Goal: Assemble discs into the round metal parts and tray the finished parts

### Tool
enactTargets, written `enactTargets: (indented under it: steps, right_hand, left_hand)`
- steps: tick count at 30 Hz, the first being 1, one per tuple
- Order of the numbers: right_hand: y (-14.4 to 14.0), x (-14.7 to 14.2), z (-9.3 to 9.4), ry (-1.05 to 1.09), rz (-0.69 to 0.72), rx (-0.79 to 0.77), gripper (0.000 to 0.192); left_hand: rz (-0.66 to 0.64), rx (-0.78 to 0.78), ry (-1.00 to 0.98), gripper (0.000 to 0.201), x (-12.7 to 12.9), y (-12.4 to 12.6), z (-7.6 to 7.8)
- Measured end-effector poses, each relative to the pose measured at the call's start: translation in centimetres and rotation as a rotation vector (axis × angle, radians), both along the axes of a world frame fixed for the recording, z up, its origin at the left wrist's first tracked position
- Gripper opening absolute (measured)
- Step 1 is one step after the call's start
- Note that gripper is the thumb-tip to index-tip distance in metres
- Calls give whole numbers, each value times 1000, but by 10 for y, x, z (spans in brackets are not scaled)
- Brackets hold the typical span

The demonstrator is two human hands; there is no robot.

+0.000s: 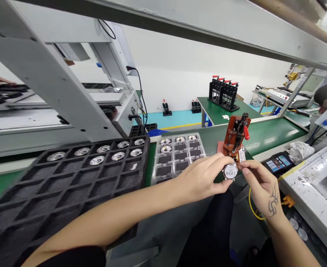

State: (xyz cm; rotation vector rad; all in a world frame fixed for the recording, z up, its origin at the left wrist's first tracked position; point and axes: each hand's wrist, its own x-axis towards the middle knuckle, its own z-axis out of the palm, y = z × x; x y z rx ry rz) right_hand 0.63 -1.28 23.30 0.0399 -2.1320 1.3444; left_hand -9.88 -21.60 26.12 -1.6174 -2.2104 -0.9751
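Green belt surfaces (266, 135) run across a factory line under a grey metal frame. Both hands meet just in front of an orange-red toggle-clamp jig (235, 139), probably so the part sits close to where it would be seated. The left hand (202, 178) pinches a small round silver disc with a white label (230, 171) between thumb and fingertips; the right hand (260, 185) nips its opposite edge, other fingers loosely curled. A black foam tray of similar silver discs (69, 178) and a clear plastic compartment tray (177, 154) lie within reach to the left.
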Motion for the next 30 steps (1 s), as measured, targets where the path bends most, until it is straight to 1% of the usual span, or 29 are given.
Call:
enactTargets:
  steps: [3,6,11,17,20,25,30]
  right_hand:
    - [-6,10,-3,-87,59,-137,21]
    - [-7,13,-1,-101,82,-195,22]
    - [-4,19,3,-74,93,-212,19]
    - [-4,28,9,-77,89,-198,18]
    - [-3,32,11,-69,86,-221,19]
    - [-2,36,13,-60,102,-261,16]
    - [0,41,18,-129,142,-302,17]
  left_hand:
    - [-10,9,11,31,3,4,3]
    - [-29,25,28,29,6,8,4]
    - [-73,41,8,25,11,10,9]
    - [-95,45,-142,29,17,11,17]
    - [-113,61,-184,32,19,12,18]
    - [-141,82,-199,34,21,12,18]
    - [-146,63,-246,35,22,11,22]
